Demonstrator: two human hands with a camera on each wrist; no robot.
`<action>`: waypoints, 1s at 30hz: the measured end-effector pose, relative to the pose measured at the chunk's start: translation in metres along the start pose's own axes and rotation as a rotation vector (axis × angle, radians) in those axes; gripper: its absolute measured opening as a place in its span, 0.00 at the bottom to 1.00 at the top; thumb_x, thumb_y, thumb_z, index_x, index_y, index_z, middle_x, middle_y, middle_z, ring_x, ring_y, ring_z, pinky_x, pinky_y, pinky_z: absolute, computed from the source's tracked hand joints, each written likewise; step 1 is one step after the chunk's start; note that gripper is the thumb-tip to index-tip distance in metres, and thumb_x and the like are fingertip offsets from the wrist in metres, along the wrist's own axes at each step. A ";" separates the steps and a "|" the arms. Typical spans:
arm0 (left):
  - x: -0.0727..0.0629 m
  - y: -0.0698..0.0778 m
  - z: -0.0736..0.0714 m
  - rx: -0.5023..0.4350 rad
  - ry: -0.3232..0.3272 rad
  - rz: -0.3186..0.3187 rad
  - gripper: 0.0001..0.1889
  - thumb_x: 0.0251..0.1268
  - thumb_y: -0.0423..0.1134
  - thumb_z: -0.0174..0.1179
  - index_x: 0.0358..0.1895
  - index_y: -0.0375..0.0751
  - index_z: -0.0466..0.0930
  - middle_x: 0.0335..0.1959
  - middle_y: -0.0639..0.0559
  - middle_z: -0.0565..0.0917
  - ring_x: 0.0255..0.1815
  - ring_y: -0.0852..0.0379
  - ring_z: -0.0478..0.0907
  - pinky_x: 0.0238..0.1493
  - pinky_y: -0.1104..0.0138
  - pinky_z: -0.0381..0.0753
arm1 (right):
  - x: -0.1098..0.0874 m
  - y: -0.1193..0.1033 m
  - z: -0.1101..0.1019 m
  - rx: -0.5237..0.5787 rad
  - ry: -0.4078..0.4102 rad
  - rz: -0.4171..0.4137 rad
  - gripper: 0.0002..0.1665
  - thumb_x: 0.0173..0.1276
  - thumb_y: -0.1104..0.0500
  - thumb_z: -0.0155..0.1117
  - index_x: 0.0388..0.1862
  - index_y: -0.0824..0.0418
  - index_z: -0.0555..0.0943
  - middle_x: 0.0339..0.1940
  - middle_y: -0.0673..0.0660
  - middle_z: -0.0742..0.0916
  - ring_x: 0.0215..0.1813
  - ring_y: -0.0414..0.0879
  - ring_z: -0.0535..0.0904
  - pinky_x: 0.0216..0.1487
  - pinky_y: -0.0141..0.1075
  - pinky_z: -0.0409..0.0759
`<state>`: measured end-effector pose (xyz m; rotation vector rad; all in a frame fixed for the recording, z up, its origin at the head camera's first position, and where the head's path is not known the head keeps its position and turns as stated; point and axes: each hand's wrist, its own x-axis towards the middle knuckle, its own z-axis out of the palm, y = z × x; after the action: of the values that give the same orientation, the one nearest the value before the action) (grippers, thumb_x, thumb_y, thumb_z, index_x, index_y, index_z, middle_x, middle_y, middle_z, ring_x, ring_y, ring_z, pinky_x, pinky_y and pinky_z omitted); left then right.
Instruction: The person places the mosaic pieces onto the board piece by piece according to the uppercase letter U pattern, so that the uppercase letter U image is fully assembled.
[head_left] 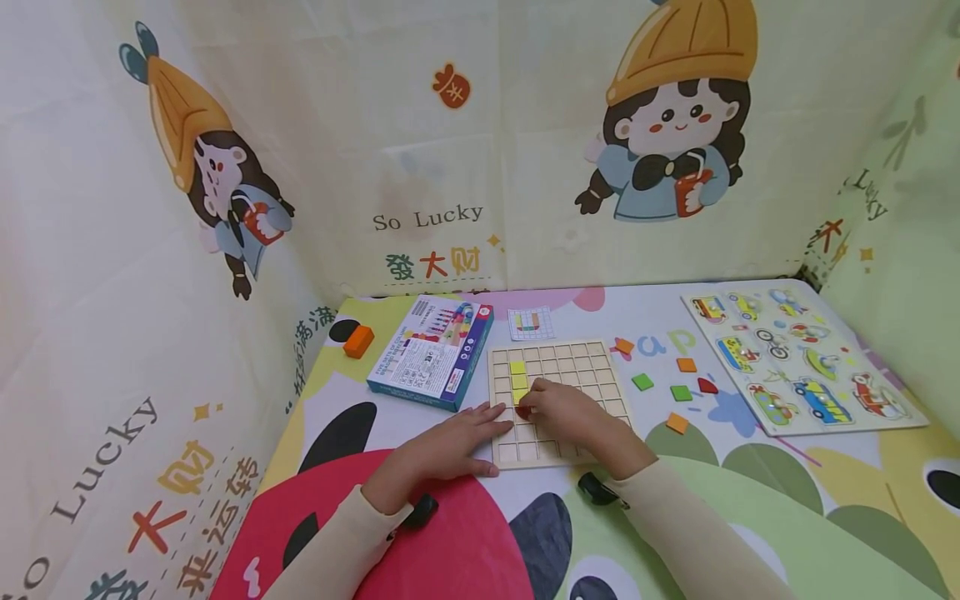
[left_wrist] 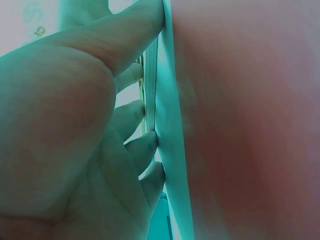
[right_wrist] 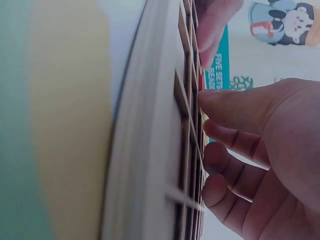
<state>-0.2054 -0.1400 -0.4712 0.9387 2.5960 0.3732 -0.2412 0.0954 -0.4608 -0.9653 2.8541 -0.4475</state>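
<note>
A wooden grid board (head_left: 506, 452) lies flat on the table, with several yellow square tiles (head_left: 518, 367) in a column near its left side. My right hand (head_left: 570, 414) reaches over the board, its thumb and fingertips pinching a small red piece (head_left: 522, 412) just below the yellow tiles. The piece's shape is mostly hidden by the fingers. At the board's left edge rests my left hand (head_left: 448, 447), fingers extended and spread, fingertips on the rim. In the right wrist view the right thumb and fingertips meet the grid's surface, a sliver of red (right_wrist: 201, 80) beside them.
Behind the board lies a pattern card (head_left: 531, 323); a blue box (head_left: 431, 350) is to its left, with an orange block (head_left: 359, 342) beyond. To the right are green tiles (head_left: 681, 392), orange tiles (head_left: 677, 423), a red quarter-round piece (head_left: 707, 386) and a picture puzzle board (head_left: 806, 358).
</note>
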 end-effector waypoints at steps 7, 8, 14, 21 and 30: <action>-0.001 -0.001 -0.001 0.002 0.000 0.001 0.44 0.56 0.63 0.64 0.76 0.63 0.56 0.78 0.61 0.49 0.78 0.54 0.43 0.71 0.52 0.58 | -0.014 0.013 -0.005 0.029 0.035 0.009 0.12 0.66 0.60 0.68 0.49 0.54 0.86 0.40 0.47 0.81 0.40 0.40 0.78 0.49 0.37 0.79; -0.001 -0.001 -0.001 0.001 -0.001 0.003 0.43 0.57 0.62 0.64 0.76 0.63 0.56 0.78 0.61 0.50 0.78 0.54 0.43 0.71 0.52 0.57 | -0.016 0.016 -0.006 0.029 0.040 0.012 0.12 0.66 0.61 0.67 0.48 0.54 0.86 0.40 0.47 0.81 0.41 0.41 0.78 0.49 0.38 0.79; -0.001 -0.001 0.000 0.010 -0.001 0.006 0.43 0.58 0.62 0.64 0.76 0.64 0.56 0.78 0.61 0.50 0.78 0.54 0.43 0.71 0.53 0.57 | -0.030 0.031 -0.008 0.036 0.068 0.043 0.11 0.65 0.60 0.68 0.47 0.54 0.86 0.39 0.47 0.81 0.40 0.41 0.79 0.47 0.39 0.80; -0.002 0.001 0.001 0.012 0.006 0.000 0.43 0.57 0.62 0.64 0.76 0.63 0.57 0.78 0.61 0.50 0.78 0.53 0.43 0.71 0.52 0.58 | -0.047 0.054 -0.015 0.060 0.102 0.053 0.11 0.65 0.62 0.68 0.47 0.57 0.86 0.38 0.48 0.80 0.38 0.41 0.77 0.43 0.39 0.80; -0.002 0.002 0.000 0.007 0.001 -0.001 0.43 0.58 0.62 0.64 0.76 0.63 0.56 0.78 0.61 0.50 0.78 0.54 0.42 0.70 0.52 0.58 | -0.070 0.092 -0.031 0.068 0.121 0.102 0.11 0.66 0.65 0.66 0.47 0.63 0.84 0.41 0.55 0.81 0.42 0.50 0.78 0.47 0.48 0.79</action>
<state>-0.2030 -0.1402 -0.4699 0.9392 2.6005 0.3642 -0.2441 0.2153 -0.4592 -0.8034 2.9561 -0.6091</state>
